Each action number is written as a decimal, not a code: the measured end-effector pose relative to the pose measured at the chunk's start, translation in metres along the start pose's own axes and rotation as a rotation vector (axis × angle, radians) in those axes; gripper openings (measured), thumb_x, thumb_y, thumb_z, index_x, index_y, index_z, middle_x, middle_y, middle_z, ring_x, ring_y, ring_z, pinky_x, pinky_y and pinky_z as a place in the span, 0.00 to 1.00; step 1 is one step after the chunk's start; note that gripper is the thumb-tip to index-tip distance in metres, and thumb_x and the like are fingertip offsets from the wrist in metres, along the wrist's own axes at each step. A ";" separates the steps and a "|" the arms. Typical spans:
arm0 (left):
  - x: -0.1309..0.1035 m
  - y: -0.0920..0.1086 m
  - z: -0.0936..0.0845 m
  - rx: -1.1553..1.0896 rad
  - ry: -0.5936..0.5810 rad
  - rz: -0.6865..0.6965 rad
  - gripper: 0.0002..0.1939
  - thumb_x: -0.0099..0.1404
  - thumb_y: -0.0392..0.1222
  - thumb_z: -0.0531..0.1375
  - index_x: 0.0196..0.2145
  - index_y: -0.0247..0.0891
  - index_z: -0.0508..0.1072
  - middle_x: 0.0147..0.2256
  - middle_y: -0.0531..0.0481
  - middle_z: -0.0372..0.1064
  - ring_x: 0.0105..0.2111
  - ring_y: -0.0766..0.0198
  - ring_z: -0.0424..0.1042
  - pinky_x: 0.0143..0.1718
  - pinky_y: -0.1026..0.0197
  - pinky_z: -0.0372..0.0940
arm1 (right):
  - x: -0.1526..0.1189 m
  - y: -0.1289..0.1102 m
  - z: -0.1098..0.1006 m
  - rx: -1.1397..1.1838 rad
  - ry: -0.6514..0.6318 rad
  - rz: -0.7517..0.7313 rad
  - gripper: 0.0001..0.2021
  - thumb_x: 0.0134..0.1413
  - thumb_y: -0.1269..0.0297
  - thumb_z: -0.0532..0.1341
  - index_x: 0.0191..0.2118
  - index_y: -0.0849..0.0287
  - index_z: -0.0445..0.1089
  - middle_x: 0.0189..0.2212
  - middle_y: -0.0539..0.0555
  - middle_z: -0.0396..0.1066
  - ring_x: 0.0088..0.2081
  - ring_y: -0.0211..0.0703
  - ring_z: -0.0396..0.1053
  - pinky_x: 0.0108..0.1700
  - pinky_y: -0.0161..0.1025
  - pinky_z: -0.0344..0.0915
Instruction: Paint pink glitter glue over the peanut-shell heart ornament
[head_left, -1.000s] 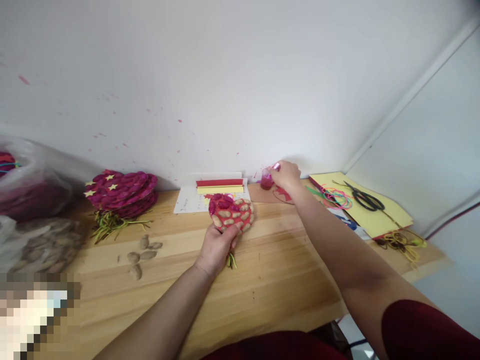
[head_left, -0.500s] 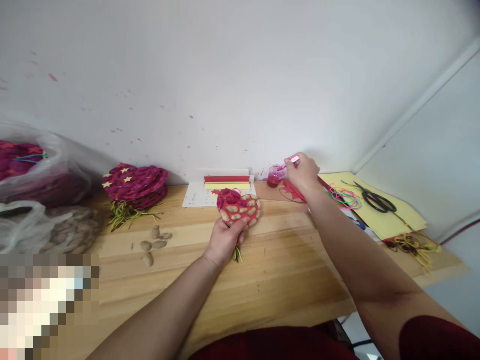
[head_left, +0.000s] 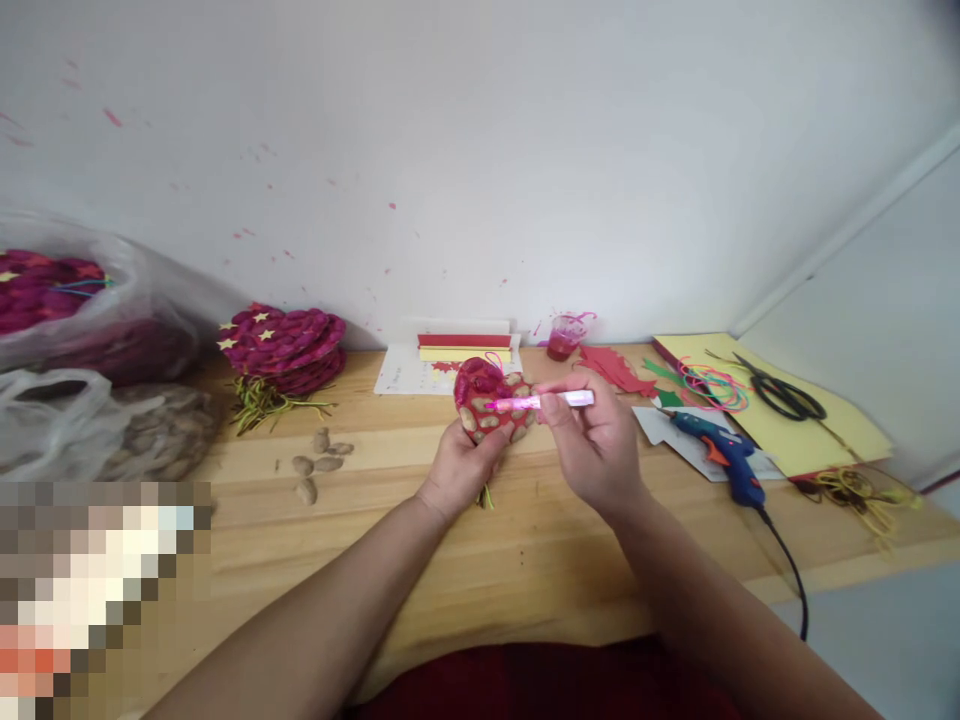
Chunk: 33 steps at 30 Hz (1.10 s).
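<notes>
My left hand (head_left: 463,465) grips the lower edge of a red heart-shaped piece (head_left: 517,428) covered with peanuts, thumb on top. Some peanuts at its upper left are painted magenta; the others are bare tan. Green-yellow strings (head_left: 487,496) hang below it. In my right hand (head_left: 600,450) is a white marker pen (head_left: 566,399), held nearly level, its pink tip over the peanuts. Whether the tip touches one I cannot tell. A clear cup of magenta liquid (head_left: 561,343) stands behind, against the wall.
Finished magenta pieces with stars (head_left: 289,345) are stacked left, near plastic bags (head_left: 142,290) and loose peanuts (head_left: 315,464). On the right lie a blue glue gun (head_left: 720,450) with its cord, black scissors (head_left: 784,395), coloured cords (head_left: 712,385) and yellow paper (head_left: 840,425).
My right hand has come from the cup back to the heart-shaped piece, bringing the pen over the peanuts. The glue gun now shows. My left hand keeps its hold.
</notes>
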<state>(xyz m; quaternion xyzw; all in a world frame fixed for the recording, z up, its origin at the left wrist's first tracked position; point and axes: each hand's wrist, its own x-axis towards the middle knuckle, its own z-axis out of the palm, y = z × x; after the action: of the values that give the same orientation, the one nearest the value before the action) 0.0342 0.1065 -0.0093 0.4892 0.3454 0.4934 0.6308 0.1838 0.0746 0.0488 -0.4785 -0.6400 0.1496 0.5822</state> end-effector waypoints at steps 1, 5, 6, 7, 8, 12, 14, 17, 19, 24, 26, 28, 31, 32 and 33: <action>-0.001 0.002 0.000 0.002 0.003 0.003 0.22 0.58 0.57 0.71 0.23 0.38 0.70 0.16 0.58 0.57 0.17 0.71 0.52 0.20 0.63 0.45 | -0.003 0.000 0.002 -0.014 0.000 -0.030 0.06 0.67 0.58 0.62 0.43 0.54 0.73 0.33 0.51 0.77 0.32 0.41 0.73 0.37 0.40 0.71; -0.002 0.004 0.002 0.036 0.032 0.018 0.21 0.58 0.56 0.72 0.23 0.39 0.71 0.17 0.57 0.59 0.20 0.68 0.56 0.22 0.63 0.50 | -0.006 0.005 0.001 -0.066 0.001 -0.136 0.04 0.67 0.63 0.62 0.44 0.53 0.73 0.37 0.53 0.79 0.36 0.44 0.76 0.40 0.43 0.73; -0.002 0.004 0.002 0.044 0.037 0.015 0.21 0.58 0.55 0.72 0.23 0.39 0.71 0.17 0.56 0.59 0.21 0.67 0.57 0.23 0.63 0.51 | -0.006 0.005 0.000 -0.078 0.001 -0.166 0.04 0.67 0.64 0.62 0.44 0.53 0.73 0.37 0.53 0.79 0.36 0.44 0.76 0.40 0.43 0.74; -0.002 0.004 0.003 0.047 0.043 0.010 0.20 0.57 0.55 0.73 0.23 0.39 0.71 0.17 0.56 0.59 0.21 0.66 0.59 0.23 0.63 0.52 | -0.006 0.005 -0.001 -0.088 -0.001 -0.193 0.04 0.66 0.65 0.62 0.44 0.52 0.72 0.37 0.53 0.79 0.36 0.44 0.76 0.40 0.43 0.74; -0.002 0.003 0.003 0.044 0.049 0.002 0.20 0.56 0.54 0.74 0.22 0.40 0.71 0.17 0.56 0.60 0.22 0.66 0.60 0.24 0.63 0.53 | -0.006 0.004 -0.002 -0.095 -0.006 -0.218 0.04 0.66 0.66 0.62 0.44 0.52 0.72 0.37 0.52 0.78 0.36 0.44 0.76 0.40 0.43 0.74; -0.003 0.004 0.003 0.033 0.067 -0.009 0.18 0.54 0.51 0.75 0.23 0.40 0.72 0.17 0.55 0.61 0.22 0.65 0.61 0.23 0.63 0.53 | -0.007 0.002 -0.001 -0.121 -0.041 -0.274 0.05 0.65 0.68 0.63 0.45 0.51 0.72 0.36 0.52 0.77 0.38 0.45 0.76 0.40 0.43 0.74; -0.003 0.005 0.003 0.035 0.066 -0.016 0.17 0.53 0.49 0.76 0.23 0.41 0.73 0.17 0.55 0.61 0.22 0.65 0.62 0.23 0.63 0.53 | -0.007 0.002 -0.001 -0.137 -0.051 -0.271 0.05 0.65 0.67 0.63 0.45 0.51 0.71 0.37 0.52 0.77 0.38 0.45 0.76 0.40 0.44 0.74; -0.004 0.006 0.003 0.026 0.076 -0.040 0.16 0.51 0.48 0.77 0.25 0.41 0.74 0.17 0.55 0.62 0.23 0.63 0.64 0.23 0.63 0.54 | -0.007 0.000 -0.001 -0.161 -0.069 -0.262 0.03 0.66 0.66 0.62 0.44 0.51 0.71 0.36 0.52 0.78 0.38 0.46 0.77 0.39 0.44 0.74; -0.004 0.006 0.003 0.025 0.075 -0.044 0.16 0.51 0.48 0.77 0.25 0.41 0.74 0.17 0.55 0.63 0.24 0.62 0.65 0.23 0.63 0.55 | -0.007 -0.001 -0.002 -0.176 -0.070 -0.267 0.03 0.66 0.67 0.62 0.43 0.51 0.71 0.36 0.52 0.78 0.37 0.46 0.77 0.39 0.44 0.74; -0.004 0.004 0.003 0.044 0.066 -0.016 0.18 0.53 0.51 0.76 0.24 0.41 0.74 0.18 0.54 0.64 0.24 0.62 0.66 0.24 0.63 0.56 | -0.006 -0.001 -0.005 -0.184 -0.035 -0.290 0.04 0.65 0.68 0.63 0.43 0.51 0.71 0.35 0.52 0.78 0.38 0.45 0.77 0.40 0.43 0.74; -0.004 0.004 0.003 0.049 0.070 -0.010 0.17 0.53 0.51 0.76 0.24 0.41 0.74 0.18 0.53 0.64 0.24 0.62 0.66 0.24 0.63 0.56 | -0.006 0.000 -0.005 -0.167 -0.043 -0.284 0.04 0.65 0.67 0.62 0.43 0.51 0.71 0.35 0.52 0.78 0.37 0.46 0.77 0.39 0.44 0.73; -0.004 0.004 0.003 0.052 0.073 -0.011 0.17 0.53 0.51 0.76 0.25 0.41 0.75 0.18 0.53 0.65 0.24 0.61 0.67 0.24 0.63 0.56 | -0.006 0.001 -0.004 -0.158 -0.056 -0.268 0.03 0.66 0.66 0.62 0.43 0.51 0.72 0.35 0.52 0.78 0.37 0.46 0.77 0.38 0.44 0.73; -0.004 0.004 0.004 0.076 0.053 0.018 0.15 0.55 0.52 0.75 0.27 0.40 0.77 0.18 0.52 0.67 0.26 0.59 0.69 0.24 0.62 0.58 | -0.006 0.003 -0.006 -0.165 -0.037 -0.243 0.03 0.66 0.65 0.62 0.43 0.51 0.72 0.36 0.53 0.78 0.36 0.46 0.77 0.38 0.44 0.74; -0.004 0.004 0.004 0.091 0.039 0.036 0.15 0.56 0.53 0.74 0.28 0.40 0.78 0.19 0.51 0.68 0.26 0.59 0.70 0.25 0.62 0.60 | -0.005 0.003 -0.006 -0.171 -0.022 -0.236 0.03 0.65 0.65 0.62 0.43 0.51 0.72 0.36 0.53 0.79 0.36 0.46 0.77 0.38 0.44 0.74; -0.003 0.004 0.004 0.105 0.027 0.053 0.15 0.58 0.53 0.73 0.28 0.40 0.78 0.20 0.51 0.69 0.27 0.58 0.70 0.25 0.62 0.61 | -0.005 0.004 -0.007 -0.175 -0.008 -0.226 0.03 0.65 0.66 0.62 0.43 0.51 0.72 0.36 0.53 0.79 0.35 0.45 0.77 0.38 0.44 0.74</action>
<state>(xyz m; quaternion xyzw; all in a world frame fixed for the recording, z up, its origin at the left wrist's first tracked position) 0.0354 0.1023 -0.0050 0.5239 0.3661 0.4979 0.5861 0.1908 0.0698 0.0450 -0.4515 -0.7029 0.0287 0.5489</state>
